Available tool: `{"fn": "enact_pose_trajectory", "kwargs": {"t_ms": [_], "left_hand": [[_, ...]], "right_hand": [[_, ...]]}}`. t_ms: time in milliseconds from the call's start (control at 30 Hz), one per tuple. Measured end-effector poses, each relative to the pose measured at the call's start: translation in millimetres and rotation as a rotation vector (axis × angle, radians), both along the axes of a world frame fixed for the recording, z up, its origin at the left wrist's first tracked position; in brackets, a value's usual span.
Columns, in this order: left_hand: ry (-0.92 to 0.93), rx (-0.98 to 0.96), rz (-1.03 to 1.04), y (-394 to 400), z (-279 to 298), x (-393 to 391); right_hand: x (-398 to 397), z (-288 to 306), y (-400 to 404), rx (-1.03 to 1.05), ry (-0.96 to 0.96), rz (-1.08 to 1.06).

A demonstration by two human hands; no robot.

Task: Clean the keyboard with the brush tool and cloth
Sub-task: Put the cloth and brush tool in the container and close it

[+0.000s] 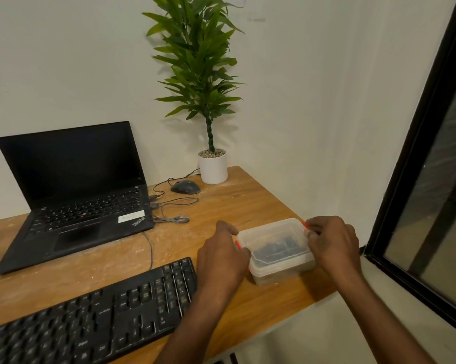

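Observation:
A black full-size keyboard (90,319) lies along the near edge of the wooden desk (247,203). To its right stands a clear plastic box (276,248) with a lid and orange clips; something dark shows dimly inside. My left hand (221,256) grips the box's left end at an orange clip. At the far right corner of the lid, my right hand (331,243) holds the other clip. No brush or cloth is plainly visible.
An open black laptop (74,187) sits at the back left, with a grey cable (174,208) coiled beside it. A black mouse (185,187) and a potted plant (213,166) stand behind. The desk's right edge is close to the box; a dark window frame (415,158) lies right.

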State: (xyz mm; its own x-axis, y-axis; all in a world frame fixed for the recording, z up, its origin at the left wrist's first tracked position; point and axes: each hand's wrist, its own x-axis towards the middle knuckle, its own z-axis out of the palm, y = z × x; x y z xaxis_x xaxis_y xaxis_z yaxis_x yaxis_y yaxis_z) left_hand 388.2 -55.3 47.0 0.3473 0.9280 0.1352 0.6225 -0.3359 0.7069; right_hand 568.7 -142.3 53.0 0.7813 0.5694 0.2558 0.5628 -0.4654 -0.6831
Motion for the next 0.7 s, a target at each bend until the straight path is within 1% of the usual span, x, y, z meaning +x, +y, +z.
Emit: {"fn": "enact_pose_trajectory", "kwargs": {"t_ms": [100,200,267,333,367,467,500,600,700], "left_hand": [[0.081,0.088,-0.006,-1.0,10.4,5.4],[0.062,0.075,0.012,-2.8,9.2,2.5],[-0.017,0.07,0.048,-9.2,2.7,-2.4],[-0.151,0.051,0.069,-19.9,-4.1,-6.5],[-0.216,0.009,0.07,-25.8,-6.6,-7.7],[-0.41,-0.199,0.044,-39.0,-19.3,-7.4],[-0.453,-0.228,0.034,-40.3,-22.1,-6.8],[-0.494,-0.174,0.033,-30.0,-18.7,-5.7],[-0.474,-0.085,0.029,-6.0,-8.2,-1.2]], "right_hand": [[-3.1,-2.9,-3.7,0.024,-0.057,0.004],[-2.7,-6.6,-5.9,0.016,-0.067,0.004],[-2.2,-10.8,-7.4,0.009,-0.048,-0.016],[-1.1,-15.9,-8.3,0.028,-0.018,-0.03],[-1.3,-17.8,-8.0,0.048,-0.004,-0.028],[-4.2,-21.8,-4.5,0.09,0.025,-0.001],[-5.4,-22.2,-3.0,0.101,0.019,0.014],[-6.6,-15.2,8.8,0.157,0.0,0.066],[-1.4,2.9,36.2,0.197,-0.011,0.111]]}}
